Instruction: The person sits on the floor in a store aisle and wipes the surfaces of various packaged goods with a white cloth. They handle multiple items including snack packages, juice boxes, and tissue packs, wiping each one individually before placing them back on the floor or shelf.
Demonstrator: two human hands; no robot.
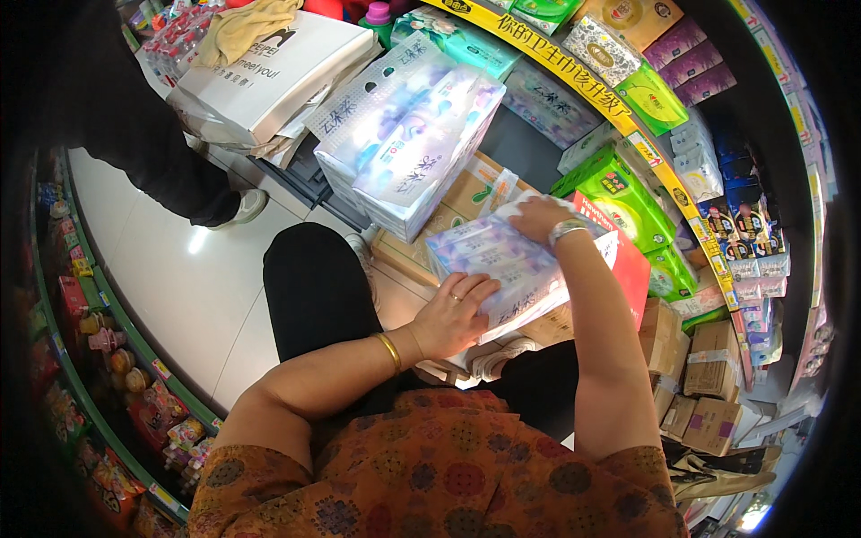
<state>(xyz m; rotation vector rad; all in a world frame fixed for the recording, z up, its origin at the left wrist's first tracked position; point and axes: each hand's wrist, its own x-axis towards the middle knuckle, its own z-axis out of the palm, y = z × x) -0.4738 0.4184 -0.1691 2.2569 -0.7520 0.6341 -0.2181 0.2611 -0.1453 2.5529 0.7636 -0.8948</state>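
Observation:
A plastic-wrapped tissue multipack [494, 255], white with purple-blue swirls, lies tilted above my knees. My left hand [454, 313] grips its near left edge, fingers on top and thumb out of sight. Over its far right end reaches my right hand [541, 218], fingers bent down onto crumpled white material. I cannot tell whether that is loose film or a cloth, and the fingertips are hidden. A red carton [629, 269] stands right beside the pack, partly behind my right forearm. Beyond, a larger multipack [410, 148] of similar design sits on a brown cardboard box [397, 259].
A shelf [572, 60] with a yellow printed strip curves along the right, stocked with tissue packs. Green tissue packs [619, 195] stand below it. Several cartons [709, 360] are stacked at right. Another person's dark-trousered leg [168, 161] stands at left, near a white box [269, 74].

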